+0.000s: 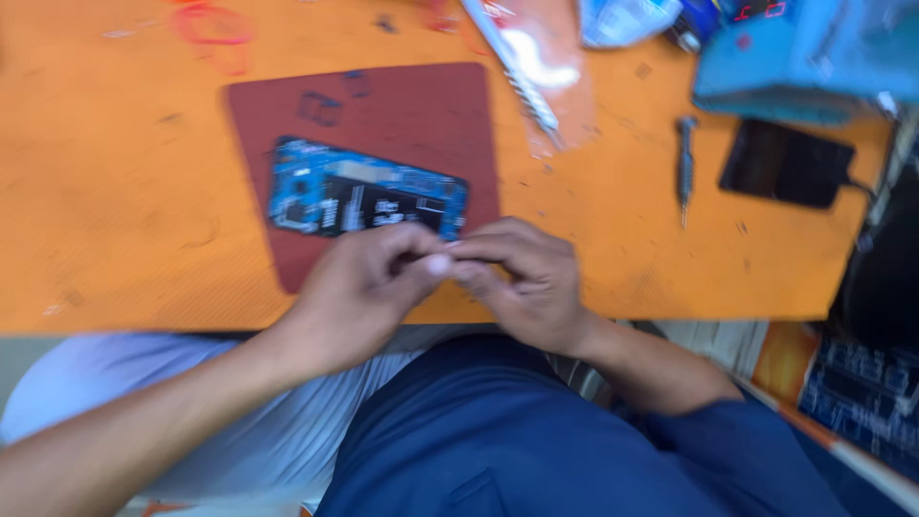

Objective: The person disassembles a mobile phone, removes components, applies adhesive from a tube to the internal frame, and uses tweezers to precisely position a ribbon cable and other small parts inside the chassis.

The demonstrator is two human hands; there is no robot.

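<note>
From the head view I saw my left hand (pixel 369 287) and right hand (pixel 522 278) meeting fingertip to fingertip at the near edge of the orange tabletop (pixel 115 191), pinching something too small and blurred to name. Just beyond my fingers lay the opened phone (pixel 364 196) on a red mat (pixel 402 115). A screwdriver (pixel 685 163) and a dark phone (pixel 785 163) lay farther off, beyond my right hand.

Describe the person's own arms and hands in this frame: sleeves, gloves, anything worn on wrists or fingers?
Both hands are bare, no gloves. The left hand leads into a forearm uncovered as far as the frame shows. The right hand also has a bare wrist and forearm, with a dark blue sleeve starting near the elbow. No watch, ring or band is visible, though the picture is motion-blurred, so small items could be missed.
</note>
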